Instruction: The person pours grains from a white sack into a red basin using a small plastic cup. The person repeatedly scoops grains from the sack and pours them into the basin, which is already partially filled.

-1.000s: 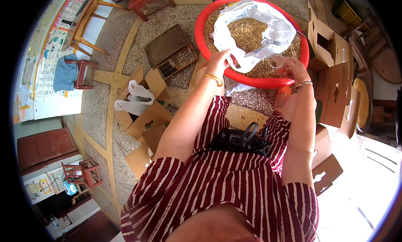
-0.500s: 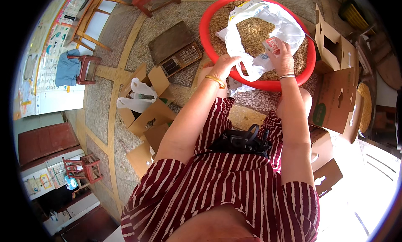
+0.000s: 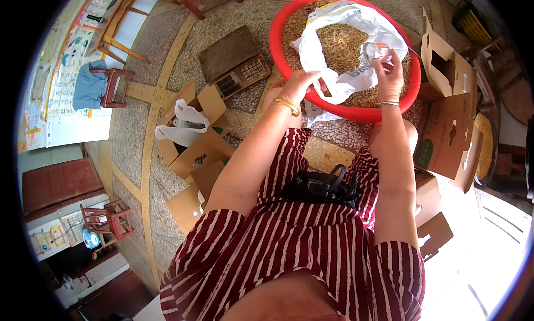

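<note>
A big red-rimmed basin on the floor in front of me holds a brown, grain-like material. Within its rim a white plastic bag lies spread open, with more of the brown material showing through its mouth. My left hand is closed on the bag's near left edge. Over the bag's right side, my right hand grips a small, clear-looking cup with a red-and-white label. The cup is tilted, its rim toward the left; what it contains I cannot make out.
A flat-topped weighing scale with a keypad stands left of the basin. Nearer me is an open carton with a white plastic bag in it. More cartons stand at the right. A black pouch rests at my waist.
My right hand has moved slightly right and away with the cup, which has turned so its rim shows. My left hand keeps its hold on the bag.
</note>
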